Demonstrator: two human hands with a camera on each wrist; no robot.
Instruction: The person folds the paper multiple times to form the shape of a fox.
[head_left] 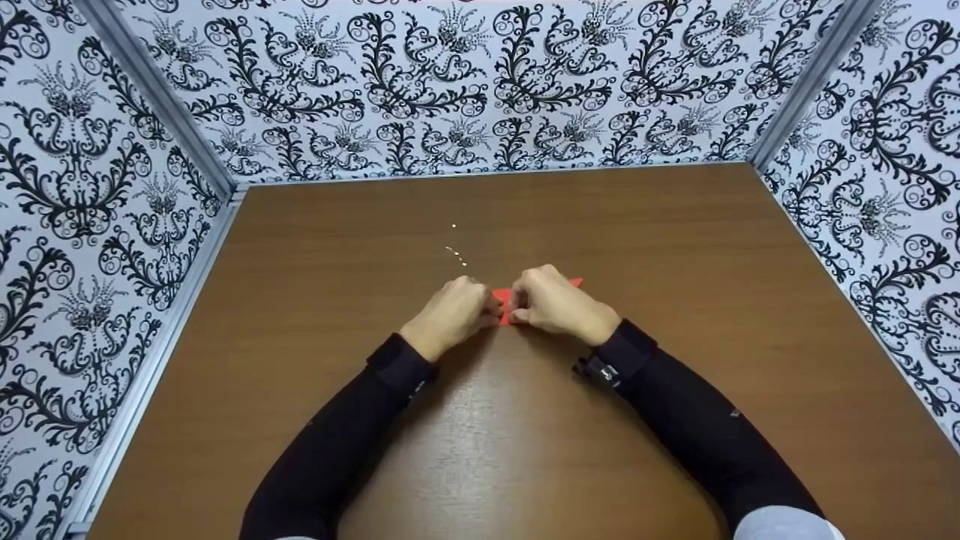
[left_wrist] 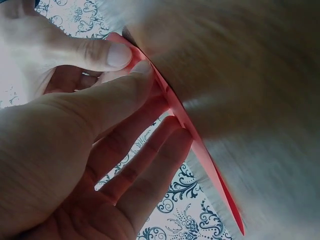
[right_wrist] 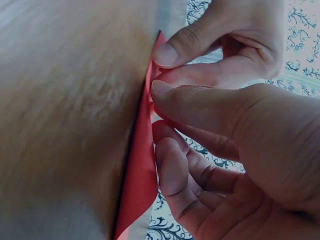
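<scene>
A piece of red paper [head_left: 505, 295] lies at the middle of the wooden table, mostly covered by both hands in the head view. My left hand [head_left: 460, 307] pinches its near left part between thumb and fingers. Close beside it, my right hand [head_left: 553, 300] pinches the paper too, and a pointed red end sticks out past its knuckles. In the left wrist view the red paper [left_wrist: 200, 150] shows edge-on as a long folded strip with a narrow tip. From the right wrist, the paper [right_wrist: 139, 175] flares into a wider flap, and the two thumbs are close together on it.
Several tiny pale specks [head_left: 457, 255] show on the wooden table [head_left: 337, 240] beyond the left hand. Walls with a black-and-white scroll pattern [head_left: 450, 82] stand at the back and both sides, with grey metal posts [head_left: 157, 97] at the corners.
</scene>
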